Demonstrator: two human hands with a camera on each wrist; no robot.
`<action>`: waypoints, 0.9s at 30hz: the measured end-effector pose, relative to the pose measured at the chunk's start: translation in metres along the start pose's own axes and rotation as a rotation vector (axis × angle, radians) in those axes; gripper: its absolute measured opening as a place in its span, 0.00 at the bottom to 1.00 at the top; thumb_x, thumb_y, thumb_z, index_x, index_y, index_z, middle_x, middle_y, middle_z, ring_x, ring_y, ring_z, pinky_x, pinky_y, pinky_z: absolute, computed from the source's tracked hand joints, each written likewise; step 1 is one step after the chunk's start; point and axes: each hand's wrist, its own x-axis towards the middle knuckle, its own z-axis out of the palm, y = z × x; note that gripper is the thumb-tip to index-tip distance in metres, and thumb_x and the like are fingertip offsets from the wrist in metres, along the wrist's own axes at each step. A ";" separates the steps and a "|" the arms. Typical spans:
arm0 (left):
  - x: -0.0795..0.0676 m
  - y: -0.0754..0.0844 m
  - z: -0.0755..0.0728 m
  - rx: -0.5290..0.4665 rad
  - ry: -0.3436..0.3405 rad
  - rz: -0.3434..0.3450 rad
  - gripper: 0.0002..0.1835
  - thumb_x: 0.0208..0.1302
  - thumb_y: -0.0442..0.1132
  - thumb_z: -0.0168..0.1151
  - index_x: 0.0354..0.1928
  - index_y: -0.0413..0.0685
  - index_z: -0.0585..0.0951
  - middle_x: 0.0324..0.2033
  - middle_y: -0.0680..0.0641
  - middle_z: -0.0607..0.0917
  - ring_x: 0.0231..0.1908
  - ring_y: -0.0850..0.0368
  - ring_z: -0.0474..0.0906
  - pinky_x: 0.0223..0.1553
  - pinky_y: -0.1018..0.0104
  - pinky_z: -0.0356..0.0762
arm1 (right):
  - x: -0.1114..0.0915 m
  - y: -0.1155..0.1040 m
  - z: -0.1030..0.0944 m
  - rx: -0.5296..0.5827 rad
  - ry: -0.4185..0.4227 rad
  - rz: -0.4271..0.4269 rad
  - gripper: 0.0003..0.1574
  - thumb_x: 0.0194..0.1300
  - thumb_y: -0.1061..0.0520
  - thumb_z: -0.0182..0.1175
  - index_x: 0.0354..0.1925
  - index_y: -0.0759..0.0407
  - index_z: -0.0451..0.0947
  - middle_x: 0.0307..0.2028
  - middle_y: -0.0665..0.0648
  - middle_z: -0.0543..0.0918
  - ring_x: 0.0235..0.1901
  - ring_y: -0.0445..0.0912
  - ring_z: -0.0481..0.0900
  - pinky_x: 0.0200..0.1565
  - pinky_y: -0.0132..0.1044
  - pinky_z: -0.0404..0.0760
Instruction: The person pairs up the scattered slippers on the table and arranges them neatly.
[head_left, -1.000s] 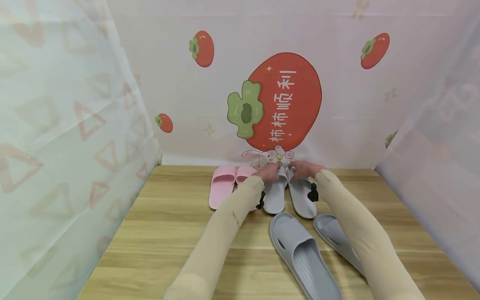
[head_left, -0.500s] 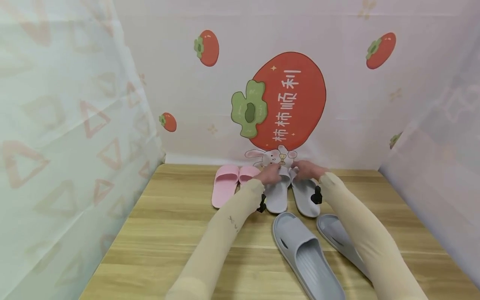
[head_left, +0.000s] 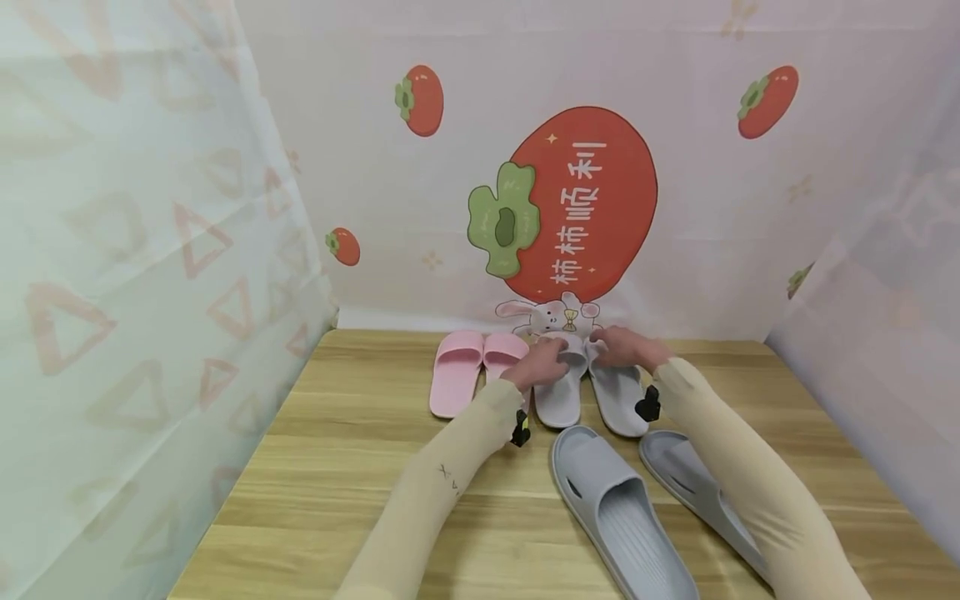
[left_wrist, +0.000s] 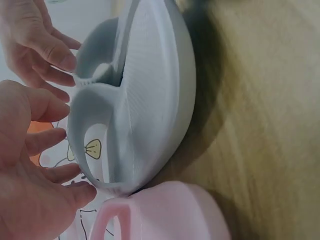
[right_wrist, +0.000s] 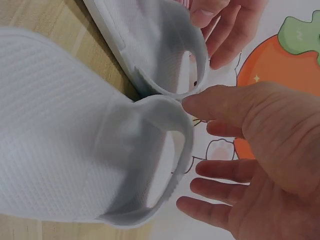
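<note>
A pair of small light-grey slippers, the left one point(head_left: 558, 407) and the right one point(head_left: 621, 407), lies side by side, toes to the back wall. My left hand point(head_left: 543, 364) is over the left slipper's strap; in the left wrist view its fingers are loosely bent, their tips at or near the strap edge. Beside the right slipper's strap is my right hand point(head_left: 626, 347). In the right wrist view its fingers are extended and its thumb tip meets or nearly meets the strap point(right_wrist: 185, 130). Neither hand grips a slipper.
Pink slippers point(head_left: 454, 392) stand to the left, one partly hidden by my left arm. Two larger grey slippers, one point(head_left: 592, 467) fully visible in width and another point(head_left: 678, 467) partly under my right arm, lie nearer. A printed cloth wall point(head_left: 420, 183) rises behind the wooden surface point(head_left: 322, 475).
My left hand has drawn back slightly towards me over the strap. My right hand shifts a little to the right. The head view drifts; the slippers keep their places.
</note>
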 end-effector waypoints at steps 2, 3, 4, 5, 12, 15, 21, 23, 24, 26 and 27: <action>-0.003 0.001 0.002 0.001 0.004 0.000 0.27 0.69 0.43 0.55 0.68 0.48 0.69 0.66 0.44 0.71 0.66 0.50 0.67 0.65 0.59 0.69 | -0.004 -0.001 0.001 0.011 -0.010 0.001 0.32 0.66 0.55 0.61 0.64 0.68 0.69 0.61 0.71 0.74 0.62 0.63 0.70 0.64 0.59 0.67; -0.004 0.002 0.003 0.005 0.004 0.001 0.26 0.69 0.43 0.55 0.68 0.49 0.69 0.66 0.44 0.70 0.66 0.50 0.66 0.65 0.59 0.68 | -0.006 -0.001 0.001 0.015 -0.015 0.001 0.32 0.66 0.55 0.60 0.64 0.68 0.69 0.62 0.71 0.74 0.63 0.63 0.70 0.65 0.58 0.67; -0.006 0.003 0.004 0.011 0.004 0.003 0.26 0.69 0.44 0.55 0.68 0.49 0.69 0.67 0.44 0.70 0.67 0.50 0.66 0.66 0.59 0.68 | -0.007 -0.001 0.002 0.016 -0.019 -0.004 0.31 0.66 0.55 0.60 0.64 0.68 0.70 0.62 0.71 0.74 0.63 0.63 0.70 0.64 0.58 0.68; -0.007 0.004 0.004 0.009 0.004 0.005 0.26 0.69 0.44 0.55 0.68 0.50 0.69 0.67 0.44 0.69 0.68 0.49 0.65 0.66 0.58 0.67 | -0.009 -0.001 0.002 0.017 -0.026 -0.006 0.31 0.67 0.55 0.60 0.64 0.68 0.69 0.62 0.70 0.73 0.63 0.63 0.70 0.64 0.58 0.68; -0.019 0.015 0.002 -0.003 0.007 0.043 0.26 0.69 0.43 0.55 0.69 0.53 0.69 0.69 0.45 0.67 0.70 0.50 0.62 0.68 0.57 0.65 | -0.030 -0.007 0.000 0.036 -0.067 -0.006 0.31 0.68 0.54 0.58 0.65 0.64 0.69 0.62 0.68 0.74 0.59 0.59 0.73 0.59 0.55 0.74; -0.024 0.019 0.000 0.006 0.015 0.062 0.26 0.69 0.43 0.55 0.69 0.53 0.69 0.69 0.45 0.68 0.70 0.51 0.63 0.68 0.57 0.65 | -0.039 -0.010 -0.002 0.042 -0.052 -0.034 0.31 0.68 0.53 0.58 0.65 0.65 0.69 0.61 0.68 0.75 0.59 0.59 0.74 0.59 0.55 0.75; -0.037 0.026 -0.002 0.017 -0.012 0.107 0.27 0.70 0.45 0.54 0.69 0.49 0.68 0.68 0.45 0.70 0.69 0.50 0.65 0.69 0.56 0.65 | -0.057 -0.011 -0.002 0.000 -0.038 -0.114 0.31 0.67 0.53 0.61 0.63 0.67 0.71 0.58 0.69 0.78 0.58 0.62 0.76 0.59 0.57 0.74; -0.041 0.026 -0.002 0.019 -0.024 0.132 0.27 0.70 0.45 0.53 0.69 0.48 0.69 0.67 0.45 0.70 0.69 0.50 0.65 0.69 0.57 0.64 | -0.063 -0.009 0.000 -0.005 -0.033 -0.138 0.31 0.66 0.53 0.62 0.63 0.67 0.72 0.58 0.69 0.79 0.56 0.61 0.77 0.58 0.57 0.75; -0.043 0.027 -0.002 0.021 -0.024 0.148 0.27 0.70 0.44 0.53 0.69 0.47 0.69 0.67 0.45 0.71 0.69 0.50 0.65 0.69 0.58 0.64 | -0.066 -0.008 0.001 -0.010 -0.024 -0.154 0.31 0.66 0.53 0.62 0.62 0.67 0.72 0.57 0.69 0.79 0.55 0.61 0.77 0.57 0.56 0.75; -0.046 0.027 -0.001 0.029 -0.017 0.185 0.26 0.69 0.43 0.53 0.68 0.46 0.69 0.67 0.45 0.72 0.69 0.51 0.65 0.69 0.60 0.63 | -0.071 -0.006 0.003 -0.018 -0.004 -0.196 0.31 0.65 0.53 0.63 0.62 0.67 0.73 0.56 0.69 0.79 0.54 0.60 0.78 0.55 0.56 0.76; -0.047 0.027 0.000 0.032 -0.016 0.201 0.27 0.69 0.42 0.53 0.68 0.45 0.69 0.67 0.45 0.72 0.69 0.51 0.65 0.69 0.61 0.63 | -0.072 -0.005 0.004 -0.014 0.000 -0.207 0.31 0.65 0.53 0.62 0.62 0.67 0.72 0.57 0.70 0.79 0.54 0.61 0.78 0.55 0.57 0.76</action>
